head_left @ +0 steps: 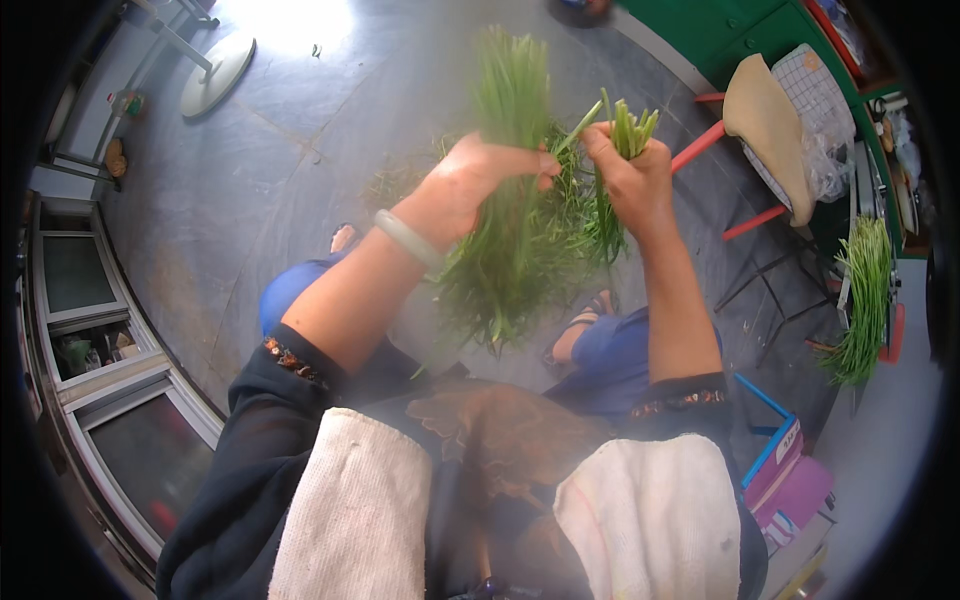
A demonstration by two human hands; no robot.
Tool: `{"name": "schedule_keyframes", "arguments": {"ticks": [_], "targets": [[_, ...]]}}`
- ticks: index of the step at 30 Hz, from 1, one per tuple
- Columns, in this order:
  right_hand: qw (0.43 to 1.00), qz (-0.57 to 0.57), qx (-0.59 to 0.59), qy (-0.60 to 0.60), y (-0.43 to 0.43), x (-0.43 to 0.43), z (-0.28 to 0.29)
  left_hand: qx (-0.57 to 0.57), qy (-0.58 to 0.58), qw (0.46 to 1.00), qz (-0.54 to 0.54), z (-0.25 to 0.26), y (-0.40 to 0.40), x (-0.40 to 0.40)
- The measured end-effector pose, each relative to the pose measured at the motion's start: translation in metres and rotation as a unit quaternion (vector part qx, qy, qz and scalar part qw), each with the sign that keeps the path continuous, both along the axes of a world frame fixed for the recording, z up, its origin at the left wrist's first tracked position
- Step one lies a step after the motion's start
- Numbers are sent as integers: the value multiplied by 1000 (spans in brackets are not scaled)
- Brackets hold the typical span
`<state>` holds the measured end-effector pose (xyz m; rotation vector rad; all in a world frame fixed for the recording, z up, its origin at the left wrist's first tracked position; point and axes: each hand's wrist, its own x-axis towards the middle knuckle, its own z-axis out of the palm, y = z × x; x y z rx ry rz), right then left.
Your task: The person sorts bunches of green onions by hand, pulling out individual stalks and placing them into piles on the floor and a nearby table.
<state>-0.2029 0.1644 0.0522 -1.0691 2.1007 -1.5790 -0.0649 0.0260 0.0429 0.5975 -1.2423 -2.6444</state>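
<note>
My left hand [480,176], with a pale bangle at the wrist, is closed around a thick bunch of green chives [514,86]. The bunch's upper end blurs, and its leaves hang below the hand. To its right, my right hand [641,180] grips a smaller bunch of chives [631,127], pale cut ends upward. A single stalk [583,124] slants between the hands at my right thumb and fingertips. Beneath both hands, a loose heap of green leaves and stalks [574,206] lies between my feet, partly hidden by the left bunch.
Dry-looking trimmings [394,184] lie on the grey tiled floor [300,195]. At right are a red-legged chair [769,142] with cushion and plastic bag, more chives [866,300], and a blue-framed purple seat [791,487]. A round white base [217,79] stands upper left; a glass-fronted cabinet [142,442] lines the left.
</note>
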Motion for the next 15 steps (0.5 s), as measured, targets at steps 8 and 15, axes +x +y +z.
{"name": "schedule_keyframes", "arguments": {"ticks": [8,15], "targets": [[969,-79,-98,-212,2,-23,6,-2,-7,1000,-1,8,-5,8],[920,-179,-223,-268,20,-70,3,-78,28,997,6,-7,-21,17]]}}
